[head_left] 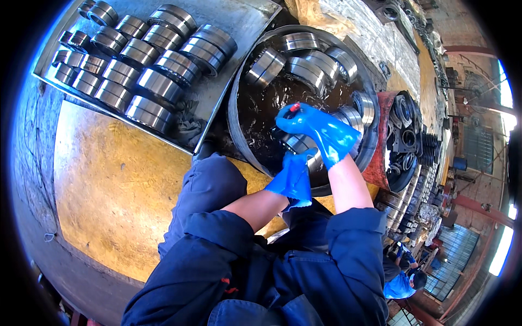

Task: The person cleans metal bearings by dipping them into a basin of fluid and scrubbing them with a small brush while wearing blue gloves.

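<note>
Both my hands wear long blue rubber gloves and work over a round metal tub (237, 125) of dark liquid. My right hand (307, 122) is closed around a tool with a red handle end (295, 107); its working end is hidden below the glove, so I cannot tell its kind. My left hand (296, 169) grips a shiny steel roller bearing (298, 143) from its near side, just below the right hand. Farther back in the tub lie several more bearings (307, 71), partly in the liquid. Others lean against the tub's right wall (363, 106).
On the left, a metal tray table (228, 81) carries several rows of steel bearings (161, 84) and a dark rag (189, 127). A red drum (380, 144) full of metal rings stands right of the tub. Another person (402, 280) in blue is at far lower right.
</note>
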`<control>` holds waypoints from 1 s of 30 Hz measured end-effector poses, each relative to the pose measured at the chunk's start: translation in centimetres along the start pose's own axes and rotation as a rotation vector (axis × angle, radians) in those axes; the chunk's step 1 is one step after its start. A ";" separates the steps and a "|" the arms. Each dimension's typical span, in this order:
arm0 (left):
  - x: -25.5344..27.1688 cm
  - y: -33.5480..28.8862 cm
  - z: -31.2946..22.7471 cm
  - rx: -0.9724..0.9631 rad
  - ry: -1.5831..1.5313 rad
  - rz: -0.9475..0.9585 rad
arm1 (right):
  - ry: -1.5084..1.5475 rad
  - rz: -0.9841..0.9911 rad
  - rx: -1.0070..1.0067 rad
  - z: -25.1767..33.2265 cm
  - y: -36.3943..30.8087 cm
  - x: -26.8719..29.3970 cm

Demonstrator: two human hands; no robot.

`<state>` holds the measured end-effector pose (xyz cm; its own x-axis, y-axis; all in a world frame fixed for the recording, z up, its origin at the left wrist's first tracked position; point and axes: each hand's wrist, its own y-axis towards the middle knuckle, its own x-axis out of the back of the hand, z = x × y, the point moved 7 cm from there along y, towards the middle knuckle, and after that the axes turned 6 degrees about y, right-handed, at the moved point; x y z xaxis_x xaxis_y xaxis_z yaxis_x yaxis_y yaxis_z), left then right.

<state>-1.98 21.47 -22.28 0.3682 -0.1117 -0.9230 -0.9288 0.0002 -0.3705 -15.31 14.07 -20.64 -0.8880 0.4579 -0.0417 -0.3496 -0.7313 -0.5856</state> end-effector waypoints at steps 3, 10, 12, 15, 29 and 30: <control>0.9 -1.5 -1.0 0.057 -0.045 0.024 | -0.537 -0.135 -0.309 1.9 -0.5 -3.5; 1.0 -2.9 1.4 0.212 0.033 0.026 | -0.387 -0.343 -0.084 -2.2 -3.3 2.5; 2.4 -3.2 0.2 0.215 0.111 -0.010 | -0.185 -0.393 0.088 -1.1 -5.1 2.6; 2.1 -3.0 -0.6 0.247 0.220 0.006 | -0.011 -0.621 0.176 -1.9 -11.5 3.7; -6.5 -0.1 -6.4 0.195 0.736 -0.023 | 0.214 -1.227 0.049 -16.0 -11.6 4.6; -6.6 0.3 -6.9 0.214 0.762 -0.027 | 0.210 -1.238 0.025 -16.1 -11.5 4.0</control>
<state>-5.00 15.39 -15.56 0.1886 -0.7641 -0.6169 -0.8631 0.1707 -0.4753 -10.04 32.53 -27.12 0.1038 0.9129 0.3947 -0.9209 0.2381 -0.3087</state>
